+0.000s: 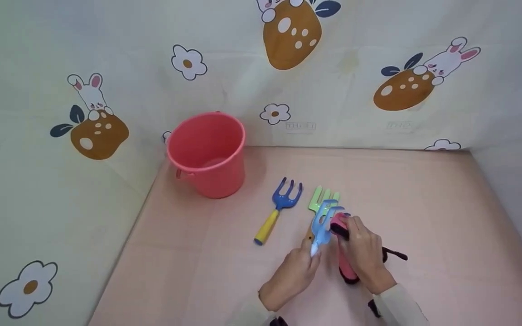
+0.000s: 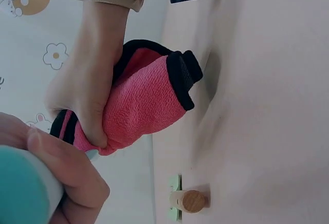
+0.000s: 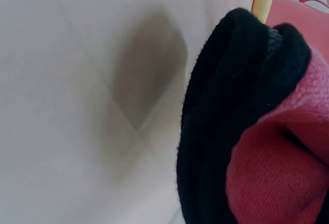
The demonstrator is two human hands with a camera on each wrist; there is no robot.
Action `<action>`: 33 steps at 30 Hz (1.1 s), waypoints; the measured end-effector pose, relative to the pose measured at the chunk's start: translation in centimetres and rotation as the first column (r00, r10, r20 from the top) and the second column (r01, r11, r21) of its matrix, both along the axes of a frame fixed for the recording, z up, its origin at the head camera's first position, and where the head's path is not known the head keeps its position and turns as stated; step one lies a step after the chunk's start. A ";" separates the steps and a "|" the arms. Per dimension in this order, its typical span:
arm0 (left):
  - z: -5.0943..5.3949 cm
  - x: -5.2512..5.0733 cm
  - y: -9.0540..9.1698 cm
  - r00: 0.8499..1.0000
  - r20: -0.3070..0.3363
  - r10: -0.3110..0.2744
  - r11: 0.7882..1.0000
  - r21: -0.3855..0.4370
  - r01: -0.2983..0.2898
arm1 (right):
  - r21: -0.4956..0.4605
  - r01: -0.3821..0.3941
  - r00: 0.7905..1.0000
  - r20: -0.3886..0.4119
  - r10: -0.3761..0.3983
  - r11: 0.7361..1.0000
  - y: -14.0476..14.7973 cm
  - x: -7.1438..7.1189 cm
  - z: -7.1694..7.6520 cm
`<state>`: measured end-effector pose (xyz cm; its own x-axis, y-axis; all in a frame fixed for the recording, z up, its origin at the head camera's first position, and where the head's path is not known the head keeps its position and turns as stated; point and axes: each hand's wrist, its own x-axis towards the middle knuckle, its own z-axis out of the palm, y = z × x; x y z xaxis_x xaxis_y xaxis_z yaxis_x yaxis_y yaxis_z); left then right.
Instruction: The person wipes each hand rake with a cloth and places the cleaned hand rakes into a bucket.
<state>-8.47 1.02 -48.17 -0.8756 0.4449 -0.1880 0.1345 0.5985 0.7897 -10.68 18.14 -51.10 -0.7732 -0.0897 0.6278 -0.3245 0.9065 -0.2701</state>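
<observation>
My left hand (image 1: 290,271) grips a light blue garden hand fork (image 1: 321,228) by its handle, tines pointing away from me. The handle's teal end (image 2: 20,183) shows large in the left wrist view. My right hand (image 1: 366,249) pinches a pink cloth (image 1: 345,262) with black edging, close against the fork's tines. Folds of that cloth (image 3: 277,183) fill the right side of the right wrist view, where the right hand itself cannot be seen. Partly behind the blue fork, a light green hand fork (image 1: 316,198) with a wooden handle (image 2: 193,201) lies on the table.
A dark blue hand fork (image 1: 283,200) with a yellow handle lies left of the green one. Farther back on the left stands a pink bucket (image 1: 229,181). Printed fabric walls (image 1: 356,127) border the pale pink tabletop (image 1: 188,271).
</observation>
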 end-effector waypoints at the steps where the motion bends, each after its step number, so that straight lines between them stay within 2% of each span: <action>1: 0.0 0.0 0.0 1.000 -0.003 0.002 1.000 -0.004 -0.002 | -0.001 -0.001 1.000 -0.005 0.001 1.000 0.0 0.0 0.1; 5: 0.3 -0.2 0.0 1.000 -0.002 0.009 1.000 0.001 -0.009 | -0.021 0.008 0.999 -0.043 -0.009 1.000 0.3 -0.1 0.5; 10: 0.5 -0.5 -0.2 0.999 0.044 0.016 0.999 0.041 -0.018 | -0.095 0.002 0.996 -0.084 -0.010 0.995 0.7 0.0 1.3; 18: 0.1 -1.3 -1.5 0.999 0.020 0.038 0.992 0.116 -0.040 | -0.221 0.070 0.991 -0.097 -0.093 0.973 2.2 -0.1 4.2; 20: 0.0 -1.5 -1.7 0.999 0.019 0.045 0.990 0.133 -0.047 | -0.234 0.032 0.994 -0.096 -0.056 0.972 2.2 0.2 4.8; 23: 0.0 -1.6 -1.7 0.998 0.029 0.046 0.985 0.164 -0.051 | -0.226 -0.083 0.994 -0.082 0.066 0.971 1.6 0.8 5.3; 27: 0.0 -1.8 -1.5 0.998 0.038 0.043 0.984 0.173 -0.049 | -0.172 -0.240 0.971 -0.068 0.231 0.956 0.4 1.5 5.6; 30: 0.1 -1.9 -1.4 0.999 0.023 0.040 0.986 0.163 -0.043 | -0.122 -0.293 0.956 -0.025 0.292 0.948 -0.3 1.8 5.7; 33: 0.1 -2.0 -1.4 1.000 -0.010 0.021 0.988 0.153 -0.020 | -0.084 -0.303 0.951 0.038 0.307 0.949 -0.9 1.8 5.4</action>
<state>-10.45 -0.40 -48.11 -0.8866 0.4495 -0.1088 0.1335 0.4739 0.8704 -8.86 17.20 -45.70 -0.7471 -0.2799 0.6029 -0.5666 0.7425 -0.3573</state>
